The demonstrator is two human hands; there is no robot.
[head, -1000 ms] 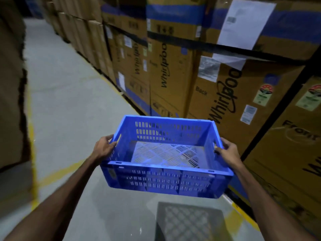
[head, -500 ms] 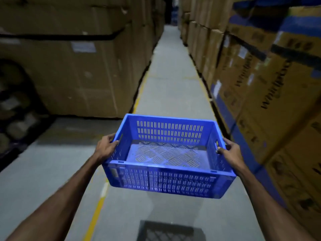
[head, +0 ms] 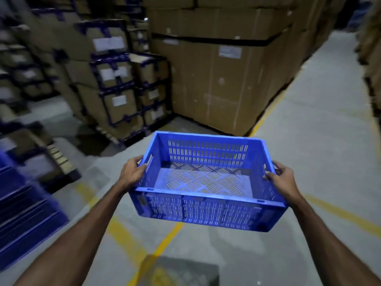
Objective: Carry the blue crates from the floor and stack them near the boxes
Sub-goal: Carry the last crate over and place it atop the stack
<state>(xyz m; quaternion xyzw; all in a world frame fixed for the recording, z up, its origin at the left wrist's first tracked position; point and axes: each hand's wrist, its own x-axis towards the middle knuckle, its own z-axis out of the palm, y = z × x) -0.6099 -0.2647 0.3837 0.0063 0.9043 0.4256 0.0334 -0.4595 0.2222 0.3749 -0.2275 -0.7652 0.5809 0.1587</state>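
An empty blue slotted crate (head: 206,209) hangs in the air in front of me, above the grey floor. My left hand (head: 132,172) grips its left side handle and my right hand (head: 281,179) grips its right side handle. A blurred stack of blue crates (head: 24,213) stands on the floor at the left edge. Tall brown cardboard boxes (head: 222,75) rise straight ahead, beyond the held crate.
Smaller strapped cartons on pallets (head: 115,83) fill the left background. An aisle (head: 329,120) runs off to the upper right between box walls. Yellow lines (head: 123,234) cross the floor under the crate. The crate's shadow lies on the floor below.
My view has swung left: the right-hand wall of boxes left the frame, and the palleted cartons and blue crate stack came in at the left. Both hands keep the same hold on the crate.
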